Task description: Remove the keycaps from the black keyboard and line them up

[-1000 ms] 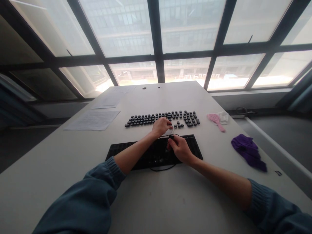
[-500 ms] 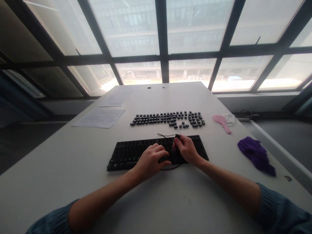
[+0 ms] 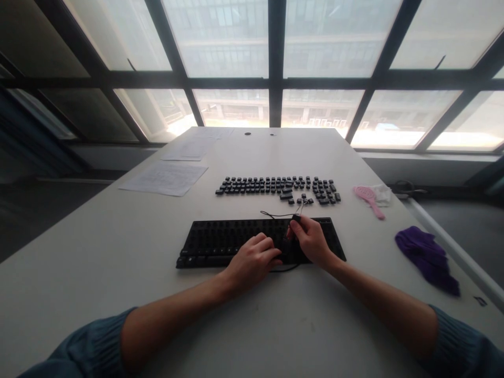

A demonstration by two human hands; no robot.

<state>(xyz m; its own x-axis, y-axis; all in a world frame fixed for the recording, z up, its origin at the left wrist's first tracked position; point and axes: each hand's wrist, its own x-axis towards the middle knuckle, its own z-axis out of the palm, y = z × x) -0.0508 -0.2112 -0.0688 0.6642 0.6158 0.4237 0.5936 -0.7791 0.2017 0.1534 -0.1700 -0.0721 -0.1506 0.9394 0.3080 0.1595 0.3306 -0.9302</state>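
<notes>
A black keyboard lies in front of me, most of its upper keys missing and some keys still along its lower left edge. My left hand rests over its middle, fingers bent and drawn together toward the thumb. Whatever is between those fingertips is hidden. Over the right part of the keyboard, my right hand is closed around a keycap puller with a dark body. The puller's thin wire loops stick up and away from me. Loose black keycaps stand in rows behind the keyboard.
A pink hairbrush lies on a white tissue at right, with a purple cloth nearer me. Printed papers lie at left. A small dark item sits by the right edge. Windows stand beyond the white table.
The whole view has shifted, so the table's things appear slightly further right. My left thumb and fingers have drawn closer together. The right hand keeps its hold on the keycap puller.
</notes>
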